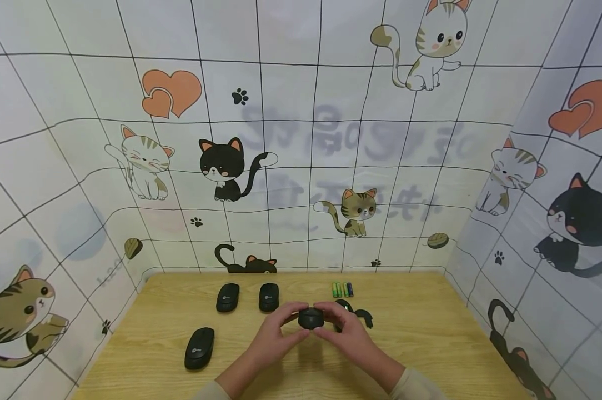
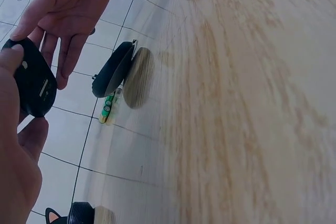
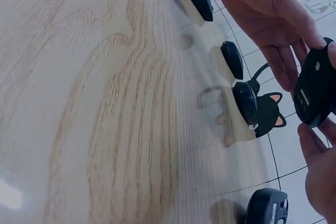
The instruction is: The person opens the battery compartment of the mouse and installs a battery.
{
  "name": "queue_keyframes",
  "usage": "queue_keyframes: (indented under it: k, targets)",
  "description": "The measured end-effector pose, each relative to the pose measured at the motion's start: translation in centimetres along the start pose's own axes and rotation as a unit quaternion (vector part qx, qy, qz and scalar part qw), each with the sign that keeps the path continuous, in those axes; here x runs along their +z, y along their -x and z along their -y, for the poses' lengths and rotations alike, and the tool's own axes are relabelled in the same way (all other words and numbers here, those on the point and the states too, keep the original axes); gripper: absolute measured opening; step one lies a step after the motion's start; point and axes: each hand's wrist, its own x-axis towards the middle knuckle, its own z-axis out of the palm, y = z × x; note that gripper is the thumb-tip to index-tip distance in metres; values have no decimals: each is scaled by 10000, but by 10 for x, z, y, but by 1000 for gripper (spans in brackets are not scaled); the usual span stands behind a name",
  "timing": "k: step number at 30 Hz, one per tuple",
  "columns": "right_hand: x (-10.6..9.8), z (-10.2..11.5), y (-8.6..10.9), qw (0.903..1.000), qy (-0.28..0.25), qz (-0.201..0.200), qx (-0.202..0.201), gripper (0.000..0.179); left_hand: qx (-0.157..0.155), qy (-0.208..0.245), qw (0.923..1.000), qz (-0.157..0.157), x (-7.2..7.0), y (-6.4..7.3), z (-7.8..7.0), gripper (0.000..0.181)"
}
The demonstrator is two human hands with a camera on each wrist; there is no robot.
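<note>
Held mouse (image 1: 311,319): plastic, smooth, matt underside. Tabletop (image 1: 431,350): wood-grain, smooth, glossy where light catches. Wall sheet (image 1: 291,94): thin, slightly rippled; cloth or plastic unclear. Sleeve (image 1: 417,385): soft matt cloth

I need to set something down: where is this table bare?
The widest free patch is the right side of the table, between the black parts and the right edge. A smaller one lies between the front mouse and the left hand. Crowded: the middle, with the held mouse, and near the right hand, with batteries beyond.
</note>
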Motion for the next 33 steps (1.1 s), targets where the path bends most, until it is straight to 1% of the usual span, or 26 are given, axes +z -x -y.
queue_keyframes:
  k: [4, 6, 8, 13, 18, 27, 33]
  targets:
    - [0, 5, 1, 9996, -161, 74, 201, 46, 215, -536, 9982, -187, 1, -1, -2, 43]
    - [-1, 7, 2, 9992, -230, 137, 284, 44, 295, -679, 9968, -292, 1, -1, -4, 40]
    - [-1, 9, 2, 9987, -298, 196, 353, 44, 330, -716, 9962, -368, 2, -1, -5, 39]
    - [-2, 12, 1, 9983, -261, 243, 462, 43, 275, -643, 9967, -401, 2, -1, -4, 39]
    - [-3, 11, 0, 9980, -281, 325, 455, 40, 342, -491, 9975, -379, 2, 0, -3, 38]
    - [-4, 9, 0, 9990, -139, 361, 241, 30, 414, -427, 9979, -239, 3, 2, -4, 39]
    - [-3, 10, -1, 9996, 85, 271, 74, 27, 272, -292, 9992, -75, 6, 4, -5, 41]
